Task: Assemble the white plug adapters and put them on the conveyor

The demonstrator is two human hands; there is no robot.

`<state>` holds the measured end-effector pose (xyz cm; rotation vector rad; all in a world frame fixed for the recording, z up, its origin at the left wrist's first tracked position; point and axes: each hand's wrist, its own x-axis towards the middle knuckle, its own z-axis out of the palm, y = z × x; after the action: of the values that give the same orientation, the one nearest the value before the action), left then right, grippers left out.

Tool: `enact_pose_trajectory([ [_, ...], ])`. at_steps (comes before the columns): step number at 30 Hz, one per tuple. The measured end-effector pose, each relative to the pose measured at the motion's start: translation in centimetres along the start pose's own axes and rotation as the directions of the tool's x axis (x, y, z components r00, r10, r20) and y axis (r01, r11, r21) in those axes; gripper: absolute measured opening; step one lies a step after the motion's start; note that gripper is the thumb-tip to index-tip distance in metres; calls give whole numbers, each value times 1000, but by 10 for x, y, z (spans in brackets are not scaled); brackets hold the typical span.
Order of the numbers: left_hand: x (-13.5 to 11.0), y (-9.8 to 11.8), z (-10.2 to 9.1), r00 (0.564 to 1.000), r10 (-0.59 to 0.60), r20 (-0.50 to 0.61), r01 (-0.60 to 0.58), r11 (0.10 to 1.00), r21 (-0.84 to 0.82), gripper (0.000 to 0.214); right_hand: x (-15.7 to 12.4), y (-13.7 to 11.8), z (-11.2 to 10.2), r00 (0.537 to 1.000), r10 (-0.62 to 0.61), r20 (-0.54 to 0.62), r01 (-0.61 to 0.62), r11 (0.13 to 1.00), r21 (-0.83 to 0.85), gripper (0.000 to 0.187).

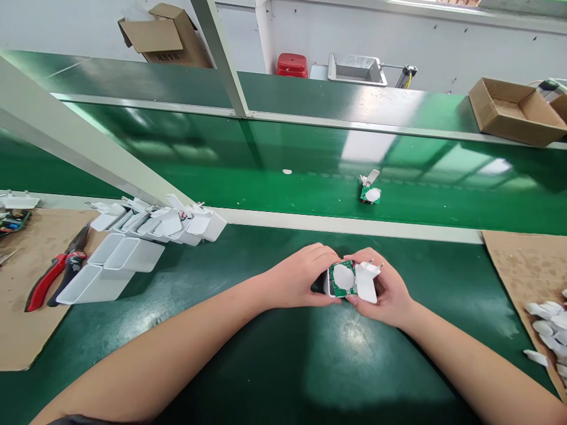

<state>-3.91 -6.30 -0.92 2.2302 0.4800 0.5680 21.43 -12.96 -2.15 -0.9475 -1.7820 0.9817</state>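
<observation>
My left hand (pixel 305 276) is closed around a white plastic charger housing (pixel 327 287), most of which its fingers hide. At the mouth of that housing sits a green circuit board (pixel 337 291) bearing a round white pad (pixel 344 276); how deep it goes in I cannot tell. My right hand (pixel 393 295) grips the board's right end together with a white plug cover (pixel 366 284), whose pins point up and right. Both hands are just above the dark green bench, close together.
Left, empty white housings (pixel 119 265) stand beside several with plug covers (pixel 168 221). Red-handled pliers (pixel 48 282) lie on cardboard (pixel 26 348). Another board with a plug cover (pixel 371 193) lies on the green belt (pixel 266 195) ahead. White pieces (pixel 551 321) are piled right.
</observation>
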Motion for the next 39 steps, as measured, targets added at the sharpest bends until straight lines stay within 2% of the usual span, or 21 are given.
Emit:
enact_pose_trajectory([
  [7,0,3,-1,998,56,-28,-56,998,8,51,1,-4,2,986,-167,-22,164,983,-84,76],
  [12,0,4,-2,996,78,-38,-77,997,14,49,0,-3,2,974,-224,-22,220,969,-115,77],
  [22,-2,-2,0,995,85,-42,-85,996,19,53,-1,-3,3,970,-242,-35,236,963,-129,79],
  [39,-3,-1,0,992,116,-50,-114,992,45,58,3,-8,1,960,-278,-42,270,953,-138,81],
])
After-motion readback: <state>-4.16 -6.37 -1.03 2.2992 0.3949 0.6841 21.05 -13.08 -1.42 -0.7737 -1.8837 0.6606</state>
